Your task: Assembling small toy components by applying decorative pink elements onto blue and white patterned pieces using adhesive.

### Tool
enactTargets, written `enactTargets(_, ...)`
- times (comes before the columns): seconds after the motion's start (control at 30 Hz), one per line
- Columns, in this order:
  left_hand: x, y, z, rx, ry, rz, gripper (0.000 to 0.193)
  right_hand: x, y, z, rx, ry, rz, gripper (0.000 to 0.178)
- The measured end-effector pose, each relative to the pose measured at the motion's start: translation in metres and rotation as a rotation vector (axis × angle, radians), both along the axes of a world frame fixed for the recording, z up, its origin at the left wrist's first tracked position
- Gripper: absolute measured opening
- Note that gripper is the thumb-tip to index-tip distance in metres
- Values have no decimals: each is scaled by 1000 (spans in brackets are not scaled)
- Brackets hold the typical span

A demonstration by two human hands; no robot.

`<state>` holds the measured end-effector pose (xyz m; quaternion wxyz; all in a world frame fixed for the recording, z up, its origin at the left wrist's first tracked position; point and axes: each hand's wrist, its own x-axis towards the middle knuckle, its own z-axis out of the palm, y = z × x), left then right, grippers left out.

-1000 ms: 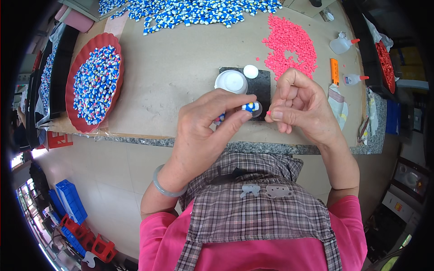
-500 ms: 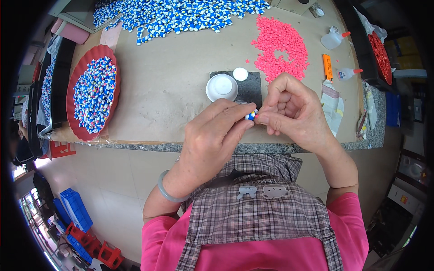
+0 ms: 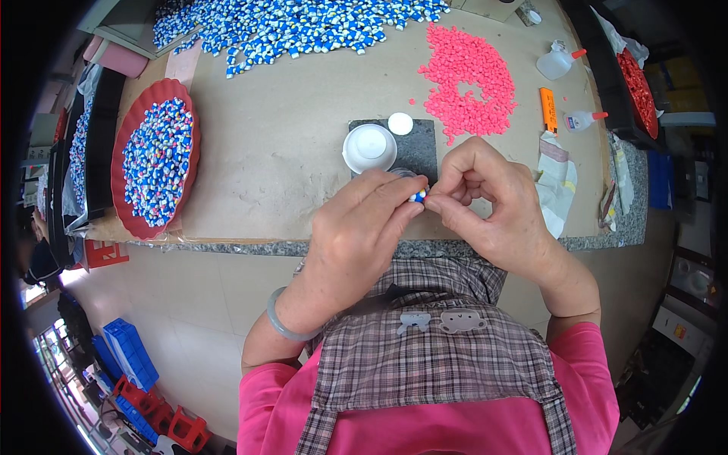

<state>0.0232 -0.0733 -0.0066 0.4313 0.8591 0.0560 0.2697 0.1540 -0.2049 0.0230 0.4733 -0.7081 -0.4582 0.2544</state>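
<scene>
My left hand [image 3: 356,231] pinches a small blue-and-white piece with a touch of yellow [image 3: 418,196] between thumb and fingertips, above the table's near edge. Against that piece, my right hand [image 3: 497,216] holds its thumb and forefinger pressed together; a speck of pink shows between the two hands, most of it covered by fingertips. Just beyond my left fingers stand a white round dish [image 3: 370,149] and a white disc-shaped cap [image 3: 400,123] on a dark square slab [image 3: 419,155]. A clear round rim is partly hidden behind my left fingers.
Small pink pieces [image 3: 485,91] lie spread at the far right, blue-and-white ones [image 3: 303,30] along the back. A red scalloped tray [image 3: 189,163] full of similar pieces stands left. Two red-tipped bottles [image 3: 557,64], an orange box [image 3: 548,111] and crumpled paper [image 3: 556,189] lie right.
My right hand has tilted and lowered slightly, its fingertips staying at the blue-and-white piece. My left hand keeps its pinch, almost unmoved. The whole view has shifted a little.
</scene>
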Motion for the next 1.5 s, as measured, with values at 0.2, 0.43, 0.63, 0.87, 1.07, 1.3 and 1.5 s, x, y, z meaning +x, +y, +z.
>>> enactTargets(0.2,-1,-2,-6,114,-67,-10,26,-6,-2,-4,-26,164,-70,19)
enactTargets(0.43,-11,-6,-1,95,-87,-70,26,-14,-20,-8,59,-193,-102,30)
enactTargets(0.63,-21,-3,0,-249,140,-176,18,13,-39,-28,-58,68,-202,20)
enactTargets(0.87,-33,12,-11,-1219,141,-35,21,46,-21,-63,-10,-408,-222,12)
enactTargets(1.07,-35,22,-16,-1204,103,23,27,56,-10,-71,5,-650,-100,10)
enactTargets(1.3,-33,36,-19,-1391,34,65,23,65,-23,-64,-64,-753,-81,10)
enactTargets(1.5,-28,46,-23,-1516,-83,-18,20,82,-40,-59,-49,-761,0,11)
